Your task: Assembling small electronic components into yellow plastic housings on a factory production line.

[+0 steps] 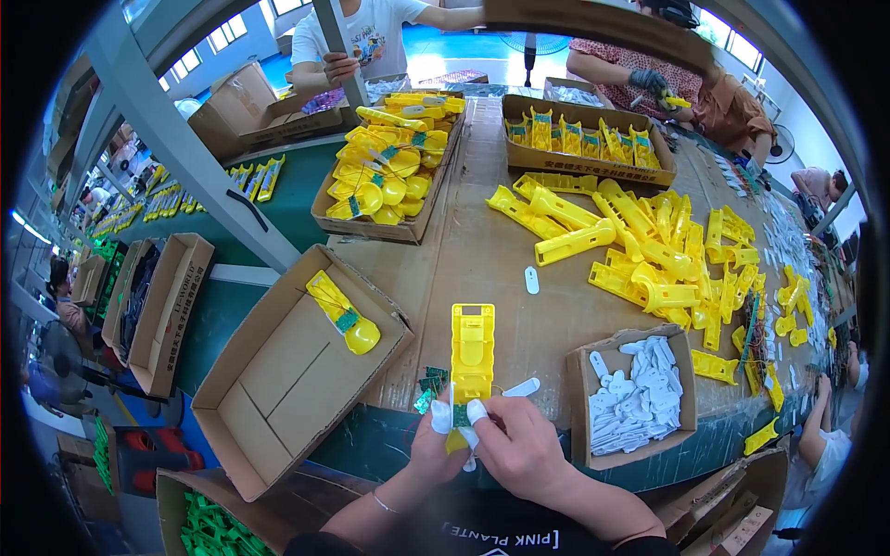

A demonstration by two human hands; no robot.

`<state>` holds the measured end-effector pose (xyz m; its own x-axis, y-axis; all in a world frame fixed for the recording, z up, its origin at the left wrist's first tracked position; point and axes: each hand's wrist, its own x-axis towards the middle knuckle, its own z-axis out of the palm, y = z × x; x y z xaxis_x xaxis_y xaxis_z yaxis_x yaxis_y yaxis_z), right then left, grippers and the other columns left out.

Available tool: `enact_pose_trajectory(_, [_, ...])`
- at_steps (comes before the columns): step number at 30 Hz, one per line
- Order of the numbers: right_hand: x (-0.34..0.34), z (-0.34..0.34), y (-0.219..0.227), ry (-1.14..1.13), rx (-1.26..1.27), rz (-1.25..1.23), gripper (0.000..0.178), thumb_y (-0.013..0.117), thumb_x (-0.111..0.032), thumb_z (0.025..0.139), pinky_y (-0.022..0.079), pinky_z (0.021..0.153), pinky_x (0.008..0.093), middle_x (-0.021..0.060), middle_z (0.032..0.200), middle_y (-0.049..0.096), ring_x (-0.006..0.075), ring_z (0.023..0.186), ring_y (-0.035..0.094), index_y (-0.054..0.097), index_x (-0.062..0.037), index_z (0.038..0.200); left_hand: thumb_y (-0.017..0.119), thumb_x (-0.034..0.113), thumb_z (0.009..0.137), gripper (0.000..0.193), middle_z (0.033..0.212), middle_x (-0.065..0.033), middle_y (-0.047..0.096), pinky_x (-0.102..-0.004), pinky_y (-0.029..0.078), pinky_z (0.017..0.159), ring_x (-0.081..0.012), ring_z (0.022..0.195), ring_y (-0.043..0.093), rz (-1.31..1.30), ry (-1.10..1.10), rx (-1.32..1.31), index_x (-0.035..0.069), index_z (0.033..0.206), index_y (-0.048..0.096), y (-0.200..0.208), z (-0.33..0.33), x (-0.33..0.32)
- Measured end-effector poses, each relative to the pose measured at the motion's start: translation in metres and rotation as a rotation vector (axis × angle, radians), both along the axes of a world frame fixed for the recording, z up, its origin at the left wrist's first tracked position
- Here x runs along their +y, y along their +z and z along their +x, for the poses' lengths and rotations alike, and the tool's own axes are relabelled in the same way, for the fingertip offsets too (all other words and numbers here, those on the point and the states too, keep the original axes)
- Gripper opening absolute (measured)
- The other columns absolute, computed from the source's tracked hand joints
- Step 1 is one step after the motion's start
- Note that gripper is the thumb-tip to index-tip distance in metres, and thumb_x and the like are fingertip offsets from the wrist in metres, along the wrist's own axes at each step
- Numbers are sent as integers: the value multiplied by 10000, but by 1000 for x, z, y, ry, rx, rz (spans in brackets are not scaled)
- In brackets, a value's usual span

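Note:
Both of my hands are closed on a yellow plastic housing with an open, ribbed inside, held upright at the table's near edge. My left hand grips its lower left side, with a white cover on the thumb. My right hand pinches the lower right side, its thumb, also covered in white, pressing by a small green circuit board at the housing's lower end. Thin wires stick out beside the fingers. Small green boards lie just left of the housing. A white plastic strip lies behind my right hand.
One yellow assembly lies in a cardboard box at left. A box of white strips stands at right. Loose yellow housings are heaped beyond. Filled boxes stand farther back. Co-workers' hands are across the table.

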<state>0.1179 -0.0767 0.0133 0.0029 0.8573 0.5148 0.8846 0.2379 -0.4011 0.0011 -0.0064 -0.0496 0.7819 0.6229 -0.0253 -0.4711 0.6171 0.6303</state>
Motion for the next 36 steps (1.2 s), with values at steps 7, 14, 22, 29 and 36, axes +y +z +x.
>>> enact_pose_trajectory(7, [2,6,-18,58,-102,35,229,632,-36,686,504,626,284,150,890,526,239,772,561,564,52,886,388,290,945,443,1226,-88,463,-318,385,951,-180,1110,482,79,96,122,39,1306,333,-12,-4,-5])
enact_pose_trajectory(14, [1,8,-29,7,-176,16,215,623,-31,679,507,649,276,148,899,531,236,798,573,564,40,874,439,208,930,415,1163,-74,493,-258,390,901,-122,1038,488,296,62,339,-9,1275,356,-5,-1,2])
enact_pose_trajectory(22, [-17,27,2,-100,655,-41,318,671,23,714,513,740,285,124,947,583,214,854,617,542,38,1004,548,100,861,345,1058,-80,558,-281,482,772,-133,909,575,323,-74,178,1,1167,423,16,-5,9])
enact_pose_trajectory(29, [-17,20,-20,78,1232,-230,341,678,-32,753,508,790,284,121,975,605,176,868,627,495,40,1032,565,60,840,362,1042,-84,567,-258,490,732,-123,907,574,501,46,223,-5,1170,433,30,-5,-3])
enact_pose_trajectory(36, [-7,52,-36,538,1365,-599,669,710,-101,728,315,1021,378,134,1265,426,225,1228,367,336,-25,1277,464,88,882,369,987,-118,538,-328,487,778,-192,870,576,129,-115,45,40,1225,337,46,-1,17])
